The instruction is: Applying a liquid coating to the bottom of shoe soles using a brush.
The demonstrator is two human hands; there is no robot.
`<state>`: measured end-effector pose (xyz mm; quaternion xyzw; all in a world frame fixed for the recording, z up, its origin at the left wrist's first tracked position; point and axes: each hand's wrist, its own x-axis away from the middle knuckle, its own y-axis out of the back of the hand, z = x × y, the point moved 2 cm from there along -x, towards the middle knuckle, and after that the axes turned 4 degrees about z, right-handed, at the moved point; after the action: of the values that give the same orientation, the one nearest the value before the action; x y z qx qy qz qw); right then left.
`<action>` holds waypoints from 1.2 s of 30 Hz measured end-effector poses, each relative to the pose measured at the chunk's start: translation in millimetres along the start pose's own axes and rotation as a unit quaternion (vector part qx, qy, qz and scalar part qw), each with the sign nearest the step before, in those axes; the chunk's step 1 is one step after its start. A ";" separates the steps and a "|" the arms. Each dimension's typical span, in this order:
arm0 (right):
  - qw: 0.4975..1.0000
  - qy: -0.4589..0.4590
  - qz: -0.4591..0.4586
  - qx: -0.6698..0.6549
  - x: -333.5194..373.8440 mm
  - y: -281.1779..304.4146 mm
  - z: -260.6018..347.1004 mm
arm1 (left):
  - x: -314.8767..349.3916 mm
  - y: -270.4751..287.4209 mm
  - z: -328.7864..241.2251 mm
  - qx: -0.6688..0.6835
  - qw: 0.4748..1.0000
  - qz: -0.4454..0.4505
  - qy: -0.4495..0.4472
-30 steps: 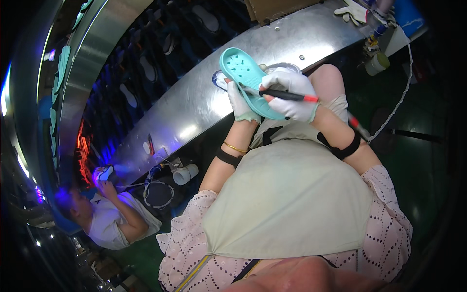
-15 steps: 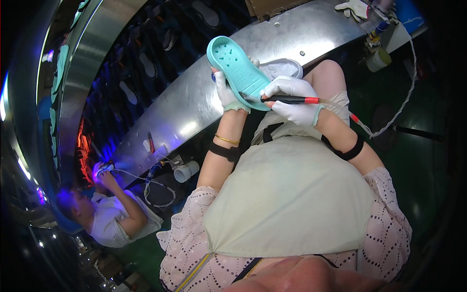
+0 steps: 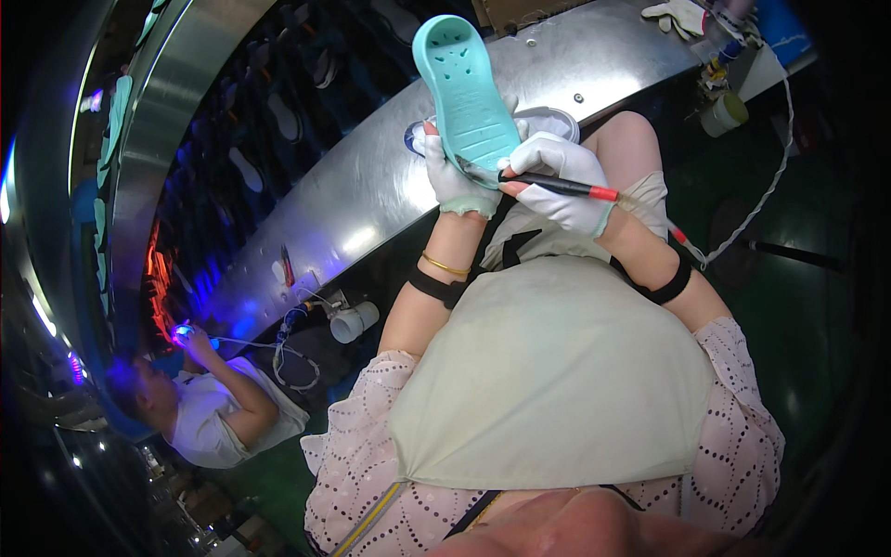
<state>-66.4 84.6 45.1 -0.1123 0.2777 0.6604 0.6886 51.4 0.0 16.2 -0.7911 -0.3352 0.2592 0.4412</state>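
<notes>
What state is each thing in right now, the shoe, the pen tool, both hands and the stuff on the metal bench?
Teal clog: held up, tilted, toe away from the person.
Left hand: gloved, gripping the clog's heel end.
Right hand: gloved, closed on the pen tool.
Pen tool: tip at the clog's heel edge, corded.
Spare glove: lying on the metal bench.

Matt teal foam clog [image 3: 467, 88]; glossy brushed-metal table [image 3: 371, 190]; cloth gloves.

Shoe factory line: curved steel workbench [image 3: 371, 186] beside a dark conveyor [image 3: 251, 158] carrying shoe soles [image 3: 249, 169], teal clog [image 3: 464, 88] worked with a corded hot tool [image 3: 557, 186], co-worker [image 3: 204, 408] seated at the next station under blue lamp light [image 3: 183, 331].
</notes>
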 end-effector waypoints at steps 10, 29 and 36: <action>0.999 -0.006 0.000 -0.035 -0.5 -2.7 -1.2 | -5.7 2.2 -7.7 0.093 0.995 0.006 0.023; 0.946 -0.166 0.016 -0.279 8.8 18.6 -13.3 | -16.6 2.5 -36.1 -0.071 0.979 0.009 0.191; 0.977 -0.112 0.155 -0.095 -15.1 15.9 -14.9 | -19.3 3.3 -43.2 -0.312 0.914 -0.181 0.185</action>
<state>-85.0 65.7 44.3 -0.0577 0.1491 0.7909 0.5906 70.6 -38.7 36.1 -0.8481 -0.4489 -0.0941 0.2651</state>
